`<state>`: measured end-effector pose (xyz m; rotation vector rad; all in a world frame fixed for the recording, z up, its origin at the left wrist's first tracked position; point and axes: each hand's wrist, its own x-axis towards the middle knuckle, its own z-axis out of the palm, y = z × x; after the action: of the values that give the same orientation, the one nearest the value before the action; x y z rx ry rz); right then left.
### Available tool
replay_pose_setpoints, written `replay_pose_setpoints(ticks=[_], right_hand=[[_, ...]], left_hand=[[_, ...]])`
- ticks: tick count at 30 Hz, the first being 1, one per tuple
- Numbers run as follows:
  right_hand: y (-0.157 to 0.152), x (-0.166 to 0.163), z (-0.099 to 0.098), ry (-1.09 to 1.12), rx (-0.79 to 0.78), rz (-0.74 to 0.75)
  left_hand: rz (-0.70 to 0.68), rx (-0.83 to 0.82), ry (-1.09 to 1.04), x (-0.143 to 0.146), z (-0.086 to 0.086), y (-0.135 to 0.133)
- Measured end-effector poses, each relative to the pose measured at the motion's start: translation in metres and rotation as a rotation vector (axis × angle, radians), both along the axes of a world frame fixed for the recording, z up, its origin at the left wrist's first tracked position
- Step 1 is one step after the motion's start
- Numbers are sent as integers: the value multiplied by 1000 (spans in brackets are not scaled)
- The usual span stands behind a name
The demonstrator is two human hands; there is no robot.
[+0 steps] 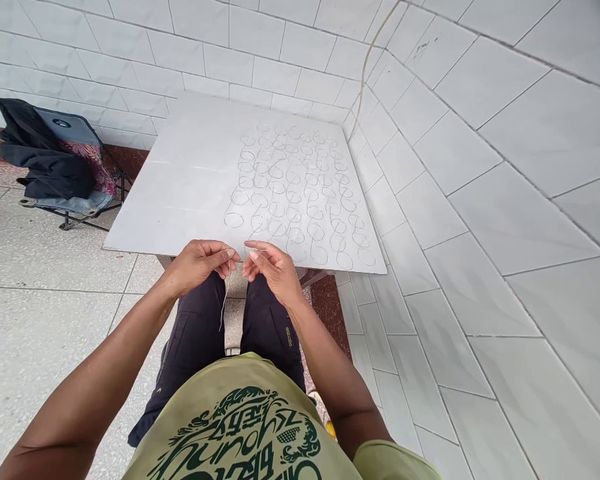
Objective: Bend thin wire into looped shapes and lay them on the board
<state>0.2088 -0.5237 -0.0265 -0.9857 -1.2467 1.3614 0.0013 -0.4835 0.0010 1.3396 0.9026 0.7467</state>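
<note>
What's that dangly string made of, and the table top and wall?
String: perhaps cotton, matte-looking, hanging thin and limp.
Table top: maybe laminated board; smooth, with faint shiny streaks.
Wall: probably ceramic tile, slightly glossy, with dark joint lines.

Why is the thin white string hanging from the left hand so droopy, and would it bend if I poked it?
The thin white string is probably floppy, since its loose end dangles below the left hand. It looks very light, being so slender. A poke would likely make it bend or swing, because its lower end hangs free.
</note>
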Motion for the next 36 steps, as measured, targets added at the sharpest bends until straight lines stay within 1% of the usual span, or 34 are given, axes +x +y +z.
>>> replay_pose_setpoints(ticks=[3,7,10,14,16,19,22,25,28,33,36], right_hand=[[2,-5,0,25,24,11],[3,-7,-5,39,69,-51],[4,-5,-9,26,121,-72],[6,-3,-13,-17,170,-100],[8,-2,-14,-29,199,-127],[8,-3,-14,-67,231,-167],[8,-4,-12,-122,222,-189],[8,-4,-12,-154,199,-181],[9,-3,-14,-161,169,-152],[12,2,-12,-121,157,-68],[11,6,-9,-43,186,-42]], left_hand=[[-28,33,57,2,0,-4],[-30,83,150,4,0,-12],[-36,113,201,7,1,-18],[-47,195,297,12,6,-27],[-41,236,341,15,10,-32],[-15,253,363,19,15,-38],[28,305,383,25,16,-44],[62,397,422,29,14,-48],[70,446,459,33,15,-51],[84,442,474,33,18,-52],[138,441,517,32,17,-54]])
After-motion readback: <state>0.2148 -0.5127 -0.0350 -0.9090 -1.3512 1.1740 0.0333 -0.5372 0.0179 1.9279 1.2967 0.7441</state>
